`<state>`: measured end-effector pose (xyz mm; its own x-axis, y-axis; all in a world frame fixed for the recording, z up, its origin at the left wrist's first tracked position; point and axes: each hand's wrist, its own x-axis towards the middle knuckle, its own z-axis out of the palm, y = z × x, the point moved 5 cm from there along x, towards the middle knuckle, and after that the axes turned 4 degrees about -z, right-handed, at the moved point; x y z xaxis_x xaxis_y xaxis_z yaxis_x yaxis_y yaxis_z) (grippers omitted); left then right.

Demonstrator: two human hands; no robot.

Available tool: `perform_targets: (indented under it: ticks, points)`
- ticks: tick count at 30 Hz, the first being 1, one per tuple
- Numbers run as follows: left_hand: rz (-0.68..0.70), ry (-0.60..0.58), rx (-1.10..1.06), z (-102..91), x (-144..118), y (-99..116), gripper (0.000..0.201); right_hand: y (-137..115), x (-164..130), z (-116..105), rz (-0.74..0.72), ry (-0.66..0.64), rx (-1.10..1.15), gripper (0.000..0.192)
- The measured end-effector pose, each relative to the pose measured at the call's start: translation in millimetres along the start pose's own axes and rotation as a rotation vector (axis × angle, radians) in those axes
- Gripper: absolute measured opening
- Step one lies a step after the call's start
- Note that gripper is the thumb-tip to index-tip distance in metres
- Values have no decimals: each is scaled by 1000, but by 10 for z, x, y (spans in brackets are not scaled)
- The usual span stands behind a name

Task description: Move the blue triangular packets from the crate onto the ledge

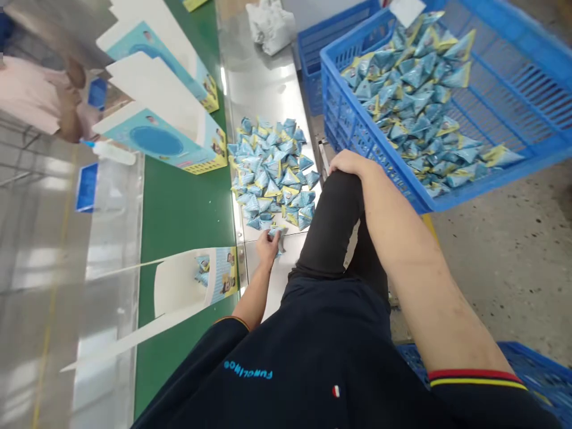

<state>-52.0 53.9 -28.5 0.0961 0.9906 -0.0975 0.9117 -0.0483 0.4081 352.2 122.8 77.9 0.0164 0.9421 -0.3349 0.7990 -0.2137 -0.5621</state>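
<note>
My left hand (267, 245) is closed at the near edge of a pile of small blue-and-yellow pyramid-shaped packets (270, 170) on the steel table. Between its thumb and fingers is one snack packet (277, 230), partly hidden by them. Resting on my raised knee, my right hand (347, 162) holds nothing, its fingers laid over the dark trousers. To the left of my left hand an open carton (223, 277) stands on the green belt, with a few packets visible inside.
More open cartons (165, 140) stand farther along the green conveyor belt (179, 214). On the right, a blue crate (370, 146) holds many packets. A crumpled white bag (270, 27) lies at the steel table's far end. Across the belt is another person (33, 95).
</note>
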Motion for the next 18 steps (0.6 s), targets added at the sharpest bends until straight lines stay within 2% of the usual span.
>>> perform_targets:
  ticks: [5, 12, 14, 18]
  points:
    - [39, 6, -32, -62, -93, -72, 31, 36, -46, -13, 18, -2, 67, 29]
    - [39, -23, -41, -25, -244, -169, 33, 2, -81, -35, 109, 27, 87, 26]
    - [77, -58, -32, -6, -275, -174, 34, -21, -108, -46, 124, 45, 109, 29]
    - [134, -83, 8, -2, -322, -195, 34, -97, -182, -77, 144, 51, -8, 36]
